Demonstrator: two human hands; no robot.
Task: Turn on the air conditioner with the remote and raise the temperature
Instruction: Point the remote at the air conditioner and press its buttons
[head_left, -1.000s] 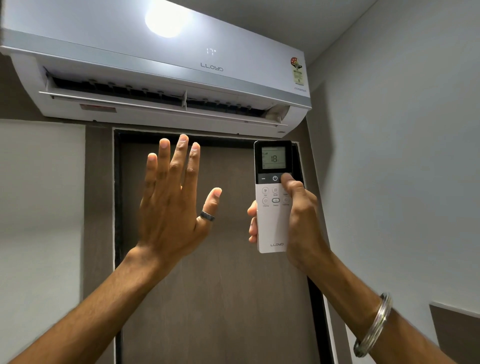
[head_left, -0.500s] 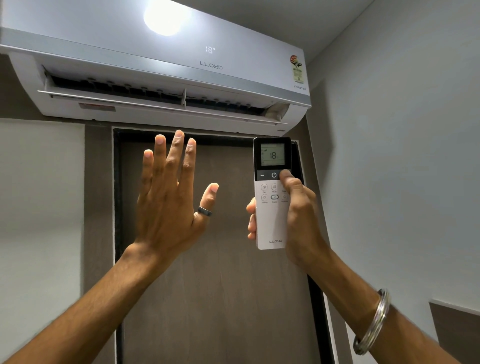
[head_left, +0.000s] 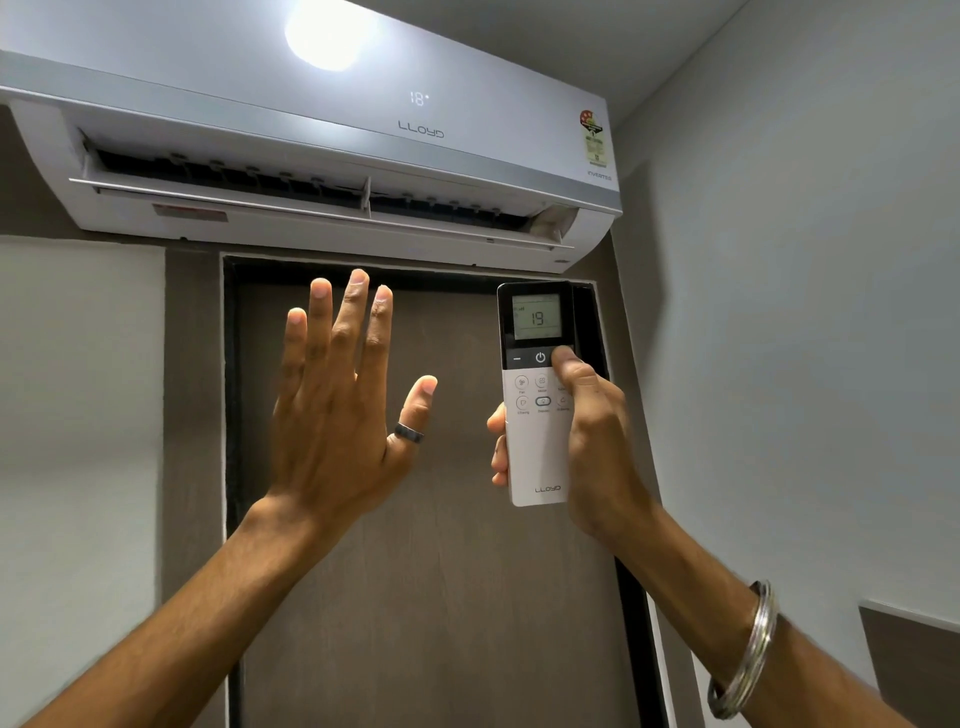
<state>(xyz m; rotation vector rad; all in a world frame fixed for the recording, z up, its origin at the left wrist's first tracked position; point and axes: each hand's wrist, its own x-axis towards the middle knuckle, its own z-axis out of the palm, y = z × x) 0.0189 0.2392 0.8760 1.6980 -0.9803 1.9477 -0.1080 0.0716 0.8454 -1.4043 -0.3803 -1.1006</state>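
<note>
Right hand (head_left: 592, 441) holds the remote (head_left: 535, 395) upright, raised in front of the dark door (head_left: 441, 597) and just below the air conditioner (head_left: 322, 130). Fingers (head_left: 497, 457) wrap around the remote's back, their tips showing at its left edge; thumb (head_left: 569, 364) is pressed on the dark button strip at the right end, beside the power symbol. Remote screen reads 19. Remote body is white below, black at the top, LLOYD printed near the bottom edge. Left hand (head_left: 337, 405) is raised beside the remote, apart from it, back of hand toward the camera, fingers straight and slightly spread, thumb out to the side, holding nothing. Dark ring (head_left: 409, 432) sits on the left thumb. Metal bangle (head_left: 748, 654) sits on the right forearm. Air conditioner is mounted high on the wall above the door, white, louver flap open with the dark vent slot visible, front panel showing 18 and the LLOYD name under it. Rating sticker (head_left: 592, 137) is at the unit's right end. Bright round light reflection (head_left: 324, 34) glares on the top of the casing. Grey wall (head_left: 805, 312) runs along the right side, pale panel (head_left: 78, 415) on the left of the door.
</note>
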